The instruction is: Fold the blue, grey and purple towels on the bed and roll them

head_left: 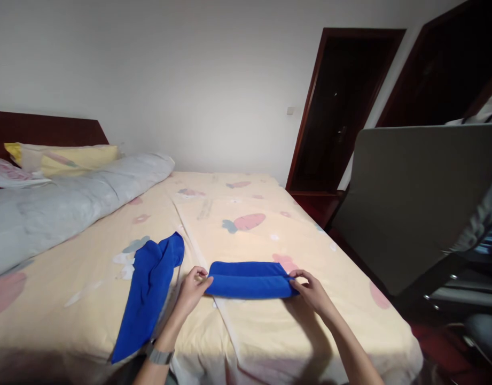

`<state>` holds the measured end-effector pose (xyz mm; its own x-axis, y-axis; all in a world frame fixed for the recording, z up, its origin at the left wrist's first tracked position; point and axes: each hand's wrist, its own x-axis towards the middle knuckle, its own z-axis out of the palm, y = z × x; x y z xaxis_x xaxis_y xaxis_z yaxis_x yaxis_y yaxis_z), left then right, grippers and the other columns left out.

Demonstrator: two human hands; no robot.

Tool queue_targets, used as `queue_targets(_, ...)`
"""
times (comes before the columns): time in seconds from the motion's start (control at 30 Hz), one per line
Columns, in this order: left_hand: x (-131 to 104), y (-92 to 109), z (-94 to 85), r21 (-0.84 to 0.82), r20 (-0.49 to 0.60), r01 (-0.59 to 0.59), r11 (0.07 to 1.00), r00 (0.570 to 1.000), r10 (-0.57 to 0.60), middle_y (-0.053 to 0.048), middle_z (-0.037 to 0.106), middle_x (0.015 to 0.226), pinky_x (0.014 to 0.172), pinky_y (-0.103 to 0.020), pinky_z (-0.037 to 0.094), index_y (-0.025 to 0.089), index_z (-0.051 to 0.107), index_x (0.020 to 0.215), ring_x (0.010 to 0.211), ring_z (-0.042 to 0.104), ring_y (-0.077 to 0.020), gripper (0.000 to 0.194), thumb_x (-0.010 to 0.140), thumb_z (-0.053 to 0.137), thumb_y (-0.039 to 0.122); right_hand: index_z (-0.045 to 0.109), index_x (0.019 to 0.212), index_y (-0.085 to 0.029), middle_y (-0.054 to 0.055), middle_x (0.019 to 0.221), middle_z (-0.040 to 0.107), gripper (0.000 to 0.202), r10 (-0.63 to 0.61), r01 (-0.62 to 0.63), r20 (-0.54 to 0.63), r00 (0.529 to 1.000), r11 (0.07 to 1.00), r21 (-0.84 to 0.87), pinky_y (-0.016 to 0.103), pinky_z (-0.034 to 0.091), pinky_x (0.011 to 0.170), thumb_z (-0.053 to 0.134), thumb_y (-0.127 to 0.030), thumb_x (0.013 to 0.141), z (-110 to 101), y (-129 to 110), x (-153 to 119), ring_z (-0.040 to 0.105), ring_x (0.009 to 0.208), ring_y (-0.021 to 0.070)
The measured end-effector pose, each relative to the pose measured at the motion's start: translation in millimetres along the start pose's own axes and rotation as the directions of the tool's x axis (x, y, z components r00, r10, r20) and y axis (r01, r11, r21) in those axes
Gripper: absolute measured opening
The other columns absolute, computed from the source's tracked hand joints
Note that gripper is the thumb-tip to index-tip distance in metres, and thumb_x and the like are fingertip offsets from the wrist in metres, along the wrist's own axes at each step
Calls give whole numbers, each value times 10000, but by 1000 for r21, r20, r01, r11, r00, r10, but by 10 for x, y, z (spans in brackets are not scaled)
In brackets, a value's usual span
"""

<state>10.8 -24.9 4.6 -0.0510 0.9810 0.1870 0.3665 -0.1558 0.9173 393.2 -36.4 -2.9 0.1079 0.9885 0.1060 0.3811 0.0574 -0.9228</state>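
A blue cloth (249, 287), folded into a long strip, lies across the bed between my hands. My left hand (194, 289) pinches its left end between thumb and finger. At the right end, my right hand (307, 289) grips the cloth's corner with the fingertips. The front layer is folded over, and a flat band of the same cloth shows behind it. A second blue cloth (149, 291), crumpled and twisted, rests on the bed to the left of my left hand, partly beside my forearm.
The bed (270, 334) has a cream sheet with carrot prints. A rolled grey quilt (81, 198) and a yellow pillow (83, 159) lie at the left. A large grey panel (414, 203) stands beyond the bed's right edge, near a dark door (345, 107).
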Motion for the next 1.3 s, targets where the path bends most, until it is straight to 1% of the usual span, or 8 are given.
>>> queue_targets(0.17,-285,90,-161,270,185,-118,956,980,69,-37,671,893,728,-265,530,224,682,924,757,647,-164,234,826,608,423,701,949,-210,96,1131,627,257,-81,115,146,986,964,-239,383,491,938,560,-306,758,-156,11,-240,609,1063,275)
queue_targets(0.3,-379,133,-339,361,350,-288,887,924,158,-62,586,1301,996,-338,490,312,650,1194,1147,597,-231,449,750,714,306,667,1138,-258,72,1365,496,506,-199,274,244,949,903,-332,401,433,1031,581,-166,648,-213,-18,-310,497,1234,284)
queue_targets(0.5,-201,104,-352,354,353,-377,856,901,251,-68,622,1254,1054,-348,442,282,667,1137,1198,566,-224,319,821,621,276,609,1198,-203,73,1041,683,412,-119,165,216,969,963,-213,370,526,855,544,-273,798,-168,-100,-167,660,932,246)
queue_targets(0.6,23,82,-258,337,283,-285,897,940,192,-76,669,1131,947,-291,485,225,676,1027,1062,630,-193,248,886,525,362,579,1230,-190,63,943,715,425,-47,66,159,986,991,-118,338,550,743,531,-397,862,-113,-113,-7,689,818,234)
queue_targets(0.73,358,61,-90,401,167,-150,904,982,88,-78,698,883,841,-290,477,191,658,822,898,654,-203,395,944,377,441,630,1185,-189,87,1083,718,433,-35,39,40,999,992,-118,339,549,834,529,-474,875,8,-67,286,689,969,250)
queue_targets(0.97,608,-14,71,509,57,-37,860,998,9,-49,650,706,726,-287,406,192,591,635,782,620,-211,208,792,561,325,654,1187,-159,105,1017,726,482,70,-59,46,997,977,-203,334,547,782,615,-445,801,101,21,656,687,945,264)
queue_targets(1.2,569,-14,-16,434,183,-51,899,983,-33,52,617,673,603,-220,383,196,628,914,641,579,-136,200,722,604,246,674,814,-154,25,739,680,188,74,-40,167,983,979,-201,275,489,613,656,-300,697,53,-29,599,640,694,205)
queue_targets(1.3,505,51,-52,417,211,-82,905,977,-9,54,627,734,630,-221,392,218,627,1007,670,578,-136,315,693,610,202,630,922,-163,21,805,672,242,28,-3,176,984,990,-144,264,494,631,633,-276,709,32,-51,523,632,725,188)
